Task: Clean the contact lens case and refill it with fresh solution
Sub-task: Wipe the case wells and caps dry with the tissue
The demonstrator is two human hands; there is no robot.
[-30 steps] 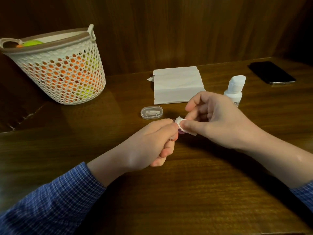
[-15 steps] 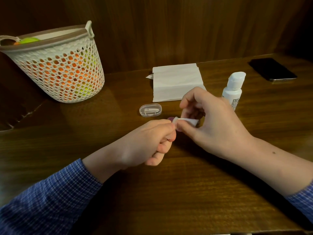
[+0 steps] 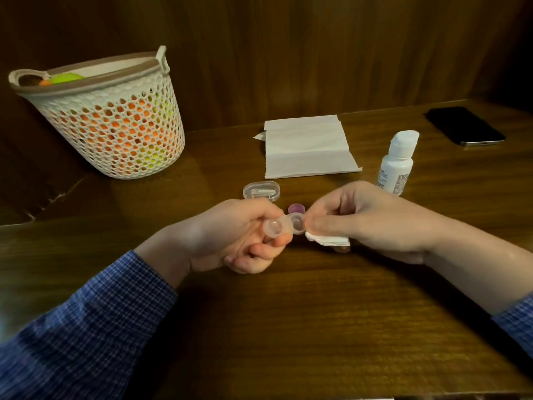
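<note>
Between your fingertips the lens case (image 3: 285, 226) lies left-to-right, wells up: left hand (image 3: 239, 235) pinches its left end, right hand (image 3: 366, 219) grips the right end plus a wadded tissue (image 3: 327, 241). Solution bottle (image 3: 396, 163) stands nearer your right hand, toward the table's (image 3: 288, 327) back edge; purple cap (image 3: 296, 209) just behind the case.

glossy wood table (image 3: 288, 327), clear plastic case (image 3: 284, 226), paper tissue (image 3: 308, 145)

Clear lens case (image 3: 285, 225), purple cap (image 3: 296, 209), white tissue (image 3: 328, 241), white bottle (image 3: 396, 164), blue checked sleeve (image 3: 86, 321), brown wooden table (image 3: 288, 327)
</note>
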